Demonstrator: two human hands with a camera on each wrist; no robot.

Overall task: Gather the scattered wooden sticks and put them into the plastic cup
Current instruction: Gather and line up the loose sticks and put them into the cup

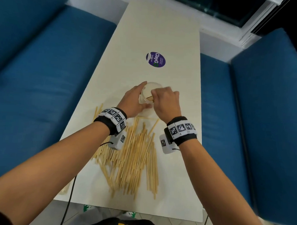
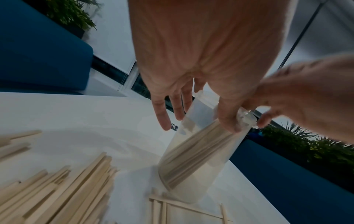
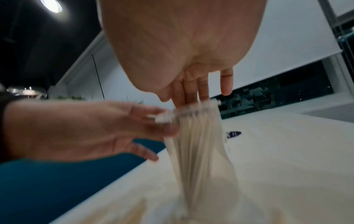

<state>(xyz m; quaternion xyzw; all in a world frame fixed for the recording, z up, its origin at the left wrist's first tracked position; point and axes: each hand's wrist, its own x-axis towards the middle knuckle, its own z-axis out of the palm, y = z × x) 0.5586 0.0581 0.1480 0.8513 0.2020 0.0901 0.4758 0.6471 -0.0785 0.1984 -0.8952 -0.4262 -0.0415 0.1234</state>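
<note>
The left hand (image 1: 135, 99) reaches forward with straight, spread fingers; its thumb lies against the near side of a clear plastic cup (image 1: 145, 102) and its fingers (image 2: 162, 116) stand just beside the cup's left wall, so the hand is open and steadying the cup rather than wrapping it. The right hand (image 1: 165, 102) hovers over the cup's mouth at about 3 o'clock from the left hand. From the head view its knuckles look bent, but the right wrist view shows the fingers (image 3: 193, 91) pointing straight down onto the tops of a bundle of wooden sticks (image 3: 193, 136) standing in the cup; the picture is blurred, and whether these fingers pinch the sticks or only touch them cannot be told.

The cup stands upright on the pale surface (image 1: 155, 28), roughly at its middle. Through the clear wall, the left wrist view shows the bundle leaning inside it, from the cup's base up to its rim.

At 6 o'clock from the cup, nearer the person, a large loose pile of sticks (image 1: 134, 159) lies flat on the surface, mostly running lengthwise, with a few strays (image 2: 184, 207) crossing just beside the cup's base. At 12 o'clock from the cup, well apart, is a round purple sticker (image 1: 155, 59). Blue cushioned benches (image 1: 36, 74) flank the surface on both sides. Both wrists wear black bands with white patterned markers.
</note>
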